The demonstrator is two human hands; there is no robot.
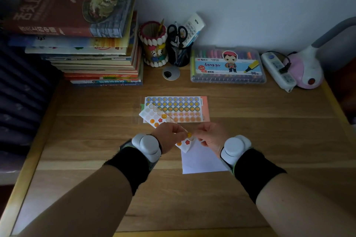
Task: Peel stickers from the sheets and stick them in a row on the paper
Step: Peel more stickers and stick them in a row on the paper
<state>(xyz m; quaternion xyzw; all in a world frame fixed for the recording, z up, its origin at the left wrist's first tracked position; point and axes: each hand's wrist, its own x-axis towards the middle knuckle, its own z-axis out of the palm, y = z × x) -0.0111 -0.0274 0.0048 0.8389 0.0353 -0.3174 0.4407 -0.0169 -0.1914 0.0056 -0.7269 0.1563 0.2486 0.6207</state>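
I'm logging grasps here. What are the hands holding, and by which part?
Both pinch a small sticker sheet over the paper: the left hand at its left edge, the right hand at its upper right.

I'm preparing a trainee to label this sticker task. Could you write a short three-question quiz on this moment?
1. True or false: the small sticker sheet lies flat on the desk, with no hand touching it.
2. Where does the white paper lie? A) on the desk, below the hands B) rolled up in the right hand C) pinned to the wall
3. Fill in: the scissors stand in the black mesh ____.

Key: 1 false, the left hand and right hand both pinch it above the paper; 2 A; 3 cup.
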